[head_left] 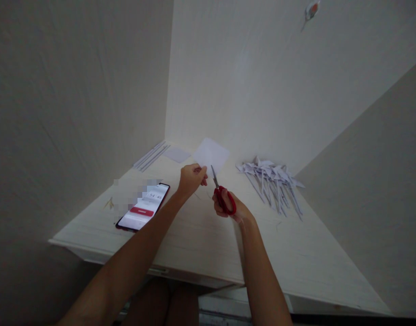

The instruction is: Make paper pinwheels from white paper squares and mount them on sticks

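My left hand (193,179) pinches the near corner of a white square of paper (212,153), which is held up with its far part toward the back wall. In my right hand (231,206) is a pair of scissors (224,199) with red handles, my fingers wrapped through the loops. The blades point up and slightly left, close beside the paper's right lower edge. Whether they touch the paper I cannot tell. Another flat piece of white paper (177,155) lies on the table behind my left hand.
Several thin white sticks (150,156) lie at the back left of the white table (201,244). A lit phone (143,210) rests left of my left forearm. On the right is a pile of folded paper pinwheel-like shapes on sticks (270,179). Walls enclose the table.
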{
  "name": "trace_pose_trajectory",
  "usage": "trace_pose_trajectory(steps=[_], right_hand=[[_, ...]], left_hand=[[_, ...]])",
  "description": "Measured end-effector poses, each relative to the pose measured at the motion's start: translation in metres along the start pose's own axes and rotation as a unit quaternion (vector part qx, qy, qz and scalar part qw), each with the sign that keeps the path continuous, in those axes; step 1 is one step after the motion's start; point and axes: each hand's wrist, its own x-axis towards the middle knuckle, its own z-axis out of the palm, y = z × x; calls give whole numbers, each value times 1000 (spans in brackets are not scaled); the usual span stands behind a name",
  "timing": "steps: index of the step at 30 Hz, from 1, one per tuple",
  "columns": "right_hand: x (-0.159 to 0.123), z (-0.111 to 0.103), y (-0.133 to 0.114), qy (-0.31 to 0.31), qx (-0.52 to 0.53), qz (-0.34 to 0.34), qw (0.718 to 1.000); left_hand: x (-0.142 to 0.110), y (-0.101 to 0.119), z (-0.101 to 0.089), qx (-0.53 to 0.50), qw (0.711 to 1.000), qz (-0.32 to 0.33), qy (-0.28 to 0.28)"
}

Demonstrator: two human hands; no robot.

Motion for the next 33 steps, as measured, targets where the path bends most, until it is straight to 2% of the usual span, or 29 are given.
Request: trace_pose_trajectory(steps=[6, 14, 19, 33], right_hand=[[1, -2, 3, -1, -17, 11, 1000], [1, -2, 5, -12, 8, 6, 1000], [0, 1, 1, 3, 10, 5, 1000], [1, -4, 5, 25, -64, -1, 998]], left_hand=[[-1, 4, 0, -23, 999, -9, -24], [-3, 5, 0, -30, 999, -13, -29], [-2, 3, 1, -41, 999, -13, -34], [-1, 3, 0, -20, 999, -16, -41]])
